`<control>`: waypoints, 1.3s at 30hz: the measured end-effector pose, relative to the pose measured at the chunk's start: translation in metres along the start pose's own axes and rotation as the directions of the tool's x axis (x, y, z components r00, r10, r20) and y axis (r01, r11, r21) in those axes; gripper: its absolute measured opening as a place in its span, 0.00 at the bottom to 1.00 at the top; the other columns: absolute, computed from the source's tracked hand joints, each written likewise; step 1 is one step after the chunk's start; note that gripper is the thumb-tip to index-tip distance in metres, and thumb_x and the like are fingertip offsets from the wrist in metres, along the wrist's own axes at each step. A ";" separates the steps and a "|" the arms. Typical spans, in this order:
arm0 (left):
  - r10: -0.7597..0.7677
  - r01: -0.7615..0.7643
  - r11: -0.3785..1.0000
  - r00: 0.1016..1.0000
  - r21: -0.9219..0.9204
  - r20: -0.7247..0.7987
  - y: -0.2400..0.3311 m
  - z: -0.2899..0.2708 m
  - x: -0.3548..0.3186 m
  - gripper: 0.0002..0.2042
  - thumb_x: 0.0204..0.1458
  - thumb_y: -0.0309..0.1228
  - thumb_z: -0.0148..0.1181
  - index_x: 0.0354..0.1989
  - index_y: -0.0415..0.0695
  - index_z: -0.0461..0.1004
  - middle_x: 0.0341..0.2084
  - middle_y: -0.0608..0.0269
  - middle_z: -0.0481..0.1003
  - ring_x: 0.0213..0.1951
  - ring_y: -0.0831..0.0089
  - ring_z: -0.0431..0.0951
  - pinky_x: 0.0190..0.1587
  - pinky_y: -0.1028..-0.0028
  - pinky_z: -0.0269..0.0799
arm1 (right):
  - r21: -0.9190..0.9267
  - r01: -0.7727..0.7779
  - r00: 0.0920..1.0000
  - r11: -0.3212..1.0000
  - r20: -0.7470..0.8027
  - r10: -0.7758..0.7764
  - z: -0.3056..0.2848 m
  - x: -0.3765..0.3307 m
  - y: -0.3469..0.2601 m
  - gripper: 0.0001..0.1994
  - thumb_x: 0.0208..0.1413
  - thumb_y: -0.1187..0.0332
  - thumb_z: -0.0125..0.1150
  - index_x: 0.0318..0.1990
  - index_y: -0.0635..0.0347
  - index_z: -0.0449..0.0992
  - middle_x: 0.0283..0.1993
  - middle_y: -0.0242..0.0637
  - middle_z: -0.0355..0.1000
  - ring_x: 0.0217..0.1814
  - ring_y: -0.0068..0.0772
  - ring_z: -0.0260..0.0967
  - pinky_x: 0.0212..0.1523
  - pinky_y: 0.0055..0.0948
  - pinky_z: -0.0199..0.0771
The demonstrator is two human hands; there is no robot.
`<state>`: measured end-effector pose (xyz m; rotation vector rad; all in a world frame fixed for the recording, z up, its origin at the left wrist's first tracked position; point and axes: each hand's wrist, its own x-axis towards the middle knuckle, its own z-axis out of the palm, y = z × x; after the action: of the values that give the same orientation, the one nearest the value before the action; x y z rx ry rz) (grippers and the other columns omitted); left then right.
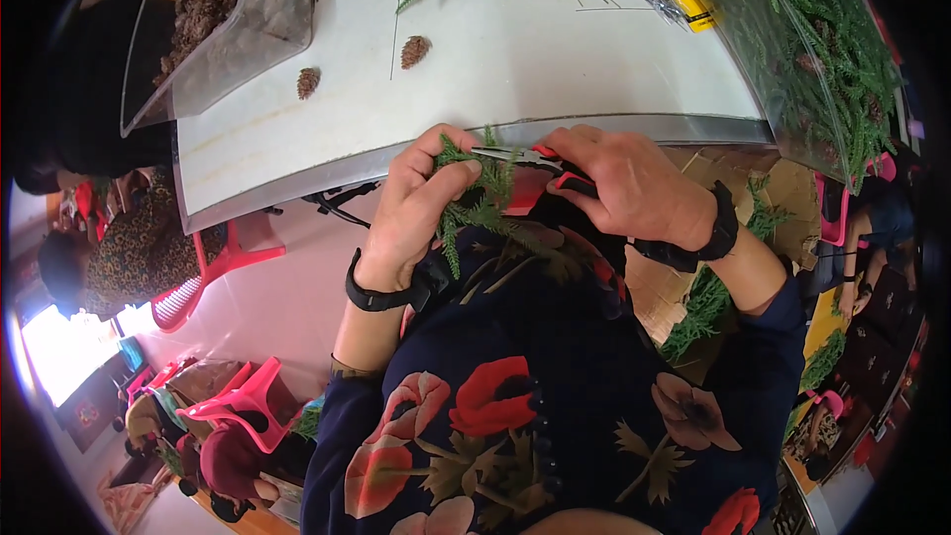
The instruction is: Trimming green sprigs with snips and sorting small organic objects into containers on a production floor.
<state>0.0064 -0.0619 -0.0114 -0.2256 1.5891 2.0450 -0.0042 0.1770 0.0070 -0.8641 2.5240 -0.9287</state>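
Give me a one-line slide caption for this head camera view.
Left hand holds a green fir sprig while the right hand works red-handled pliers at the white table's edge.

White worktable (555, 59) up top, red plastic chairs (233, 258) on the pale floor (297, 307), bright window light (59, 352) glaring lower left.

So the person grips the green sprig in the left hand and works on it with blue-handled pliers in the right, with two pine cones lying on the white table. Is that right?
Not quite: the pliers have red and black handles, not blue, as the head view shows. The rest holds: the left hand grips the green sprig, the right hand holds the pliers, and two pine cones lie on the white table.
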 end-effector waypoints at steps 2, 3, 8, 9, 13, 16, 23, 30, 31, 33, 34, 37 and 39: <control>0.029 -0.027 0.998 0.999 -0.048 0.034 -0.001 -0.001 0.000 0.06 0.53 0.20 0.49 0.38 0.40 0.69 0.26 0.70 0.71 0.28 0.85 0.69 0.31 0.84 0.63 | -0.025 0.075 0.997 0.997 -0.020 -0.075 -0.003 0.002 0.004 0.20 0.46 0.71 0.64 0.47 0.61 0.68 0.40 0.45 0.70 0.41 0.54 0.68 0.39 0.42 0.70; 0.018 -0.014 0.997 0.999 -0.071 0.046 -0.001 -0.002 -0.001 0.05 0.52 0.21 0.50 0.37 0.40 0.70 0.26 0.71 0.71 0.28 0.86 0.67 0.31 0.84 0.61 | -0.054 0.083 0.996 0.995 -0.015 -0.083 -0.004 0.003 0.006 0.20 0.45 0.71 0.64 0.48 0.61 0.68 0.40 0.44 0.69 0.41 0.53 0.68 0.39 0.42 0.70; -0.063 0.089 0.989 0.978 -0.122 0.200 0.005 -0.006 0.001 0.05 0.50 0.22 0.51 0.35 0.41 0.71 0.25 0.73 0.70 0.28 0.87 0.65 0.31 0.84 0.59 | -0.133 0.192 0.980 0.972 -0.026 -0.197 -0.013 0.010 0.011 0.23 0.42 0.70 0.66 0.48 0.59 0.68 0.39 0.41 0.68 0.41 0.49 0.68 0.38 0.40 0.71; -0.067 0.091 0.989 0.979 -0.115 0.193 0.005 -0.007 0.001 0.05 0.50 0.22 0.51 0.35 0.41 0.71 0.25 0.73 0.70 0.28 0.87 0.65 0.31 0.84 0.59 | -0.161 0.212 0.975 0.964 -0.031 -0.220 -0.014 0.011 0.011 0.23 0.41 0.70 0.66 0.48 0.58 0.69 0.38 0.40 0.67 0.40 0.49 0.68 0.37 0.40 0.71; -0.053 0.094 0.986 0.960 -0.138 0.275 0.004 -0.011 0.003 0.05 0.50 0.21 0.50 0.34 0.40 0.71 0.25 0.72 0.70 0.27 0.86 0.65 0.30 0.84 0.58 | -0.201 0.256 0.963 0.946 -0.033 -0.267 -0.014 0.012 0.012 0.23 0.40 0.71 0.66 0.48 0.57 0.69 0.37 0.40 0.67 0.38 0.48 0.68 0.35 0.39 0.72; -0.067 0.157 0.960 0.932 -0.231 0.355 0.002 -0.012 0.004 0.05 0.50 0.21 0.50 0.34 0.41 0.71 0.25 0.72 0.71 0.27 0.86 0.65 0.29 0.85 0.57 | -0.174 0.271 0.960 0.947 -0.020 -0.278 -0.014 0.011 0.014 0.23 0.39 0.71 0.66 0.48 0.56 0.69 0.37 0.40 0.67 0.37 0.48 0.69 0.34 0.39 0.72; -0.049 0.101 0.984 0.944 -0.145 0.327 0.011 -0.010 0.000 0.05 0.49 0.20 0.51 0.34 0.40 0.71 0.24 0.71 0.71 0.26 0.85 0.66 0.28 0.85 0.59 | -0.193 0.280 0.959 0.941 0.003 -0.284 -0.020 0.016 0.010 0.22 0.38 0.72 0.64 0.46 0.56 0.71 0.35 0.41 0.67 0.34 0.49 0.69 0.31 0.40 0.71; 0.048 -0.027 0.997 0.950 -0.073 0.308 0.014 -0.018 -0.005 0.04 0.49 0.21 0.53 0.34 0.40 0.70 0.23 0.72 0.70 0.26 0.86 0.68 0.29 0.85 0.62 | -0.154 0.299 0.954 0.942 0.013 -0.300 -0.020 0.028 -0.005 0.18 0.41 0.71 0.61 0.44 0.57 0.71 0.32 0.41 0.68 0.32 0.49 0.69 0.29 0.40 0.70; 0.045 -0.018 0.996 0.947 -0.086 0.319 0.012 -0.018 -0.005 0.04 0.50 0.21 0.53 0.34 0.40 0.70 0.22 0.72 0.70 0.25 0.86 0.68 0.28 0.84 0.62 | -0.147 0.339 0.940 0.929 0.026 -0.339 -0.020 0.029 -0.006 0.18 0.41 0.71 0.61 0.44 0.57 0.71 0.32 0.41 0.68 0.32 0.49 0.69 0.29 0.40 0.70; 0.055 -0.023 0.995 0.944 -0.101 0.325 0.009 -0.019 -0.006 0.04 0.50 0.21 0.53 0.34 0.40 0.70 0.22 0.72 0.69 0.24 0.86 0.68 0.27 0.84 0.63 | -0.157 0.299 0.954 0.941 0.033 -0.297 -0.019 0.028 -0.009 0.18 0.40 0.73 0.61 0.44 0.57 0.71 0.33 0.41 0.68 0.32 0.50 0.69 0.30 0.40 0.70; 0.062 -0.034 0.995 0.948 -0.093 0.313 0.007 -0.019 -0.007 0.05 0.50 0.22 0.53 0.35 0.40 0.70 0.22 0.72 0.70 0.25 0.86 0.68 0.28 0.84 0.63 | -0.173 0.261 0.965 0.950 0.028 -0.261 -0.019 0.027 -0.009 0.18 0.40 0.73 0.61 0.43 0.58 0.71 0.33 0.41 0.69 0.33 0.50 0.69 0.30 0.40 0.70; 0.080 -0.060 0.995 0.954 -0.079 0.288 0.003 -0.017 -0.009 0.05 0.51 0.23 0.54 0.37 0.40 0.70 0.24 0.72 0.71 0.27 0.85 0.70 0.30 0.84 0.63 | -0.148 0.258 0.966 0.955 0.041 -0.255 -0.017 0.024 -0.011 0.19 0.38 0.75 0.62 0.43 0.58 0.71 0.33 0.42 0.69 0.33 0.51 0.70 0.30 0.40 0.70; 0.090 -0.084 0.996 0.963 -0.033 0.255 0.001 -0.016 -0.010 0.05 0.52 0.23 0.55 0.37 0.40 0.70 0.23 0.72 0.71 0.25 0.85 0.69 0.29 0.83 0.62 | -0.141 0.254 0.967 0.957 0.046 -0.250 -0.016 0.022 -0.011 0.19 0.38 0.76 0.62 0.43 0.58 0.71 0.33 0.42 0.70 0.34 0.51 0.70 0.31 0.40 0.70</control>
<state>0.0112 -0.0798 -0.0109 0.1007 1.4401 2.0626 -0.0241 0.1635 0.0242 -1.2591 2.5226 -0.8044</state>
